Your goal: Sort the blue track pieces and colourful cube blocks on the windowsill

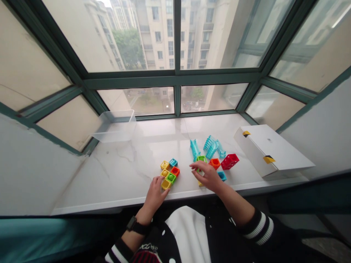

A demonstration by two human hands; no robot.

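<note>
My left hand [155, 190] has its thumb and fingers around the near left side of a cluster of toy blocks, gripping a yellow block [166, 184] at its front. In this cluster are also a green block [171, 178], an orange-red block [175, 171], a blue block [173, 162] and more yellow ones. My right hand [207, 176] hovers with fingers stretched out over a light green block [202, 159], partly covering it. A yellow piece [201, 183] peeks out beneath that hand. Whether the right fingers touch anything is hidden.
Right of my right hand lie an orange block [214, 163], a red block [230, 161] and a blue block [222, 176]. Behind are translucent blue track pieces [210, 147]. A clear plastic bin [115, 126] stands back left, a white box [274, 149] right, all on a marble-look sill [117, 175].
</note>
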